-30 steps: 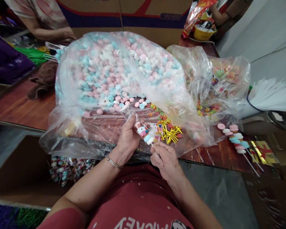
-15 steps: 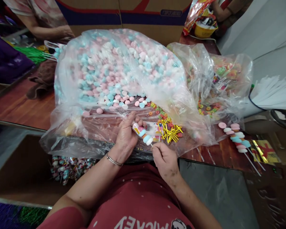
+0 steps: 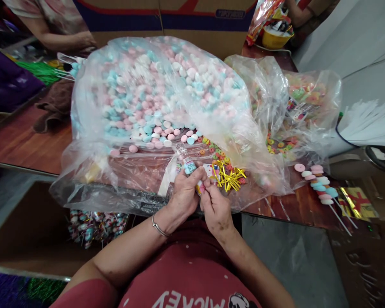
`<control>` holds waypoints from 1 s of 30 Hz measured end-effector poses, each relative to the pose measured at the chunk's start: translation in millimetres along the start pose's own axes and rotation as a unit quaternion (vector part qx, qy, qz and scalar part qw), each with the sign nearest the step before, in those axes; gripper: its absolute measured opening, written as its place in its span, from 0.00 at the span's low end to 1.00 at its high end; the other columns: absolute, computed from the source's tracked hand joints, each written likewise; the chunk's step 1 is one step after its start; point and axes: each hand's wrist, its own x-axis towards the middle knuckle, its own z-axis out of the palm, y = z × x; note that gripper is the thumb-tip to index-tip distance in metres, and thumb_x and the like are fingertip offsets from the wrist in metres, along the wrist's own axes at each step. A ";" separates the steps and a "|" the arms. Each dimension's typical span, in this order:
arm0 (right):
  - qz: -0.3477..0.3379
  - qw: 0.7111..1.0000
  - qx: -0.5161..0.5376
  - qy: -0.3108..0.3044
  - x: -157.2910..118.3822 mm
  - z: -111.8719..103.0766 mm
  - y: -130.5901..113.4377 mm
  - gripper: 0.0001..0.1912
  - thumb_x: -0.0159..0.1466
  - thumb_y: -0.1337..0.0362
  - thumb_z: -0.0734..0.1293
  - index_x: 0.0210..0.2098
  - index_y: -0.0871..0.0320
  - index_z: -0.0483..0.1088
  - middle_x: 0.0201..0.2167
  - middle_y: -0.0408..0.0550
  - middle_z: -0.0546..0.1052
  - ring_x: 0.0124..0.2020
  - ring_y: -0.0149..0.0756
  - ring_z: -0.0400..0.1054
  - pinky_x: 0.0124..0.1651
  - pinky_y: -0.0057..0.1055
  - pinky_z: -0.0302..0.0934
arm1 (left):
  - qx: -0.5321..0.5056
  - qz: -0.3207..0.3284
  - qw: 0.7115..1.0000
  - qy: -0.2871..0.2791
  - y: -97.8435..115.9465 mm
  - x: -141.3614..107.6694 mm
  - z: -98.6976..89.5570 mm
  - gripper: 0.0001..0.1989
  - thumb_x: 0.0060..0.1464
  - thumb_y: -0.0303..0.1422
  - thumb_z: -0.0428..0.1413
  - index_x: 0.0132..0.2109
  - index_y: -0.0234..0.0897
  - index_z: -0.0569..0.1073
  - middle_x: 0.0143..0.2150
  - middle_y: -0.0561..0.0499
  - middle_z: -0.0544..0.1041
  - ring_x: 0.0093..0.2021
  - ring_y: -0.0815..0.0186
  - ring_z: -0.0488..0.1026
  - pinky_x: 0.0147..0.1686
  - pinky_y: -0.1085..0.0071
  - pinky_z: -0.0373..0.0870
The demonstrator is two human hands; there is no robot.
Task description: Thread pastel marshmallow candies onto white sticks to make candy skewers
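A marshmallow skewer (image 3: pixel 188 164) sits in a clear printed wrapper, its upper end showing above my hands. My left hand (image 3: pixel 185 194) is closed around its lower part. Right against it, my right hand (image 3: pixel 215 205) pinches the bottom end, where a bit of printed wrapper shows; the stick is hidden by the fingers. Gold twist ties (image 3: pixel 229 176) lie in a heap just right of my hands, beside a printed wrapper (image 3: pixel 211 170). Behind them are loose ring candies (image 3: pixel 215 150) and a large clear bag of pink, blue and white marshmallows (image 3: pixel 160 85).
More marshmallow skewers (image 3: pixel 322 184) lie at the table's right edge. A bag of ring candies (image 3: pixel 308 92) and a holder of white sticks (image 3: pixel 365 128) stand behind. Lower left is a cardboard box (image 3: pixel 28 231) with wrapped sweets. Another person's arm (image 3: pixel 54 38) rests at far left.
The skewer has slid up inside its wrapper and now stands more upright. My hands have come together, the right moving from the bare stick to the wrapper's lower end.
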 end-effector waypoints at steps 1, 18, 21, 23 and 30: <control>0.001 1.000 0.008 -0.016 -1.6 -3.3 -1.2 0.13 0.69 0.63 0.56 0.39 0.58 0.70 0.26 0.45 0.76 0.24 0.31 0.69 0.29 0.25 0.59 | 0.001 0.003 1.000 0.003 2.6 2.3 -0.8 0.20 0.40 0.35 0.70 0.36 0.35 0.69 0.21 0.60 0.68 0.21 0.75 0.66 0.27 0.76 0.67; 0.005 0.998 0.042 0.039 -4.5 -2.5 -4.9 0.13 0.68 0.64 0.56 0.31 0.57 0.68 0.22 0.42 0.73 0.21 0.28 0.64 0.26 0.24 0.58 | 0.198 0.051 0.974 -0.100 -14.6 -18.1 -12.0 0.15 0.57 0.43 0.59 0.33 0.35 0.78 0.41 0.46 0.77 0.42 0.64 0.72 0.47 0.71 0.68; -0.040 0.999 0.017 0.019 -3.0 -12.6 -5.3 0.13 0.69 0.66 0.55 0.35 0.58 0.70 0.24 0.43 0.75 0.23 0.29 0.67 0.28 0.24 0.60 | 0.244 0.060 0.961 -0.116 -6.2 -20.6 -13.2 0.16 0.58 0.44 0.57 0.34 0.36 0.79 0.38 0.46 0.78 0.39 0.63 0.72 0.46 0.71 0.67; -0.085 0.996 -0.017 0.020 1.3 -24.3 -7.5 0.12 0.69 0.67 0.56 0.39 0.58 0.71 0.27 0.45 0.76 0.27 0.31 0.69 0.32 0.26 0.62 | 0.275 0.061 0.955 -0.093 -1.1 -22.8 -12.7 0.17 0.58 0.44 0.56 0.33 0.36 0.79 0.33 0.48 0.77 0.35 0.64 0.70 0.42 0.71 0.66; -0.129 0.976 -0.171 0.028 21.6 -44.7 -15.2 0.13 0.69 0.61 0.58 0.35 0.59 0.71 0.35 0.53 0.73 0.39 0.42 0.64 0.46 0.39 0.61 | 0.320 0.072 0.941 -0.088 -11.0 -32.5 -11.7 0.11 0.52 0.34 0.62 0.25 0.36 0.74 0.24 0.52 0.72 0.26 0.66 0.64 0.31 0.71 0.63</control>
